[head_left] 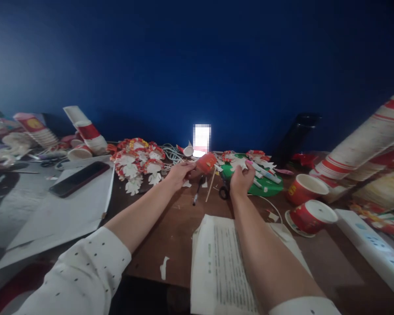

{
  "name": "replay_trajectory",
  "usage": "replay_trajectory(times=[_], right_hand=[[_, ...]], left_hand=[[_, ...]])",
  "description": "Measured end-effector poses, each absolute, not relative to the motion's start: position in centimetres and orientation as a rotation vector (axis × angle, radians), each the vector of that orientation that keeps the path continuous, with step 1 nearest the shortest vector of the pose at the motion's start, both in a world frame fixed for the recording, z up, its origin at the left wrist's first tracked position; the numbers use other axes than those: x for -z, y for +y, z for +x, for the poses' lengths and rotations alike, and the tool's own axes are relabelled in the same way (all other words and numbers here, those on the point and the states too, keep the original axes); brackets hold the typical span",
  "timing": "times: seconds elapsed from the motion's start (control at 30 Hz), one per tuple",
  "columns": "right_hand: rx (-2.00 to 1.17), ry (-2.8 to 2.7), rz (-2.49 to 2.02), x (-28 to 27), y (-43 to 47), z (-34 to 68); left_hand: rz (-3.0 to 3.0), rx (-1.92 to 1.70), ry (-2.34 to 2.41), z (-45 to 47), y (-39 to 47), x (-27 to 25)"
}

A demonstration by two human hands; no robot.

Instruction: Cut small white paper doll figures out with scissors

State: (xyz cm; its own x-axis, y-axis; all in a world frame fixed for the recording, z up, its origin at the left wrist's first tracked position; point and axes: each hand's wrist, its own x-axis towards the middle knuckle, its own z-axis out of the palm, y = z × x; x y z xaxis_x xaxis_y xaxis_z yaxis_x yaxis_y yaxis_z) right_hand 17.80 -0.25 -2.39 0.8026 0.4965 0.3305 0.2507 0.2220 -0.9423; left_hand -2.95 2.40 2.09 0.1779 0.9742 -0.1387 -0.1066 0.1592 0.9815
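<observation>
My left hand (181, 174) is closed on the edge of a red paper piece (206, 163) with small yellow marks, perhaps part of a paper cup. A white paper cutout (239, 162) shows at the fingertips of my right hand (242, 178), which is closed in a pinch. Behind that hand lies a green disc (269, 188) with markers (265, 172) and paper scraps on it. Between my hands are black-handled scissors (223, 191), a pen (197, 192) and a thin wooden stick (210, 186).
Red-and-white paper figures (138, 162) are heaped at the back left. A phone (79, 178) rests on white sheets at left. Two red paper cups (311, 216), (307, 189), stacked cups (364, 135) and a power strip (377, 249) stand right. A printed booklet (218, 262) lies under my right forearm.
</observation>
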Motion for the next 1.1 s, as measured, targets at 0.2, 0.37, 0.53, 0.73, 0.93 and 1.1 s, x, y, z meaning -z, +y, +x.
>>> replay_trajectory(times=[0.2, 0.37, 0.53, 0.73, 0.93, 1.1], right_hand=[[-0.303, -0.823, -1.399, 0.7, -2.9, 14.6], [-0.748, -0.747, -1.203, -0.7, -4.7, 12.2], [-1.062, -0.546, -1.111, -1.7, -5.3, 11.4], [-0.976, -0.587, -1.175, -1.4, -5.4, 10.7], [-0.793, -0.645, -1.298, -1.0, -5.1, 11.4], [-0.697, -0.901, -1.427, -0.4, -5.1, 11.5]], left_hand=[[1.851, -1.294, 1.255, -5.2, -0.3, -0.3], [2.507, -1.263, 1.251, -5.0, -1.5, 0.3], [2.844, -1.037, 1.248, -4.5, -1.7, 0.0], [2.984, -0.857, 0.997, -3.7, -2.7, -0.4], [2.428, -1.47, 1.1, -3.9, -1.7, 0.5], [1.995, -1.408, 1.224, -4.6, -0.1, 0.8]])
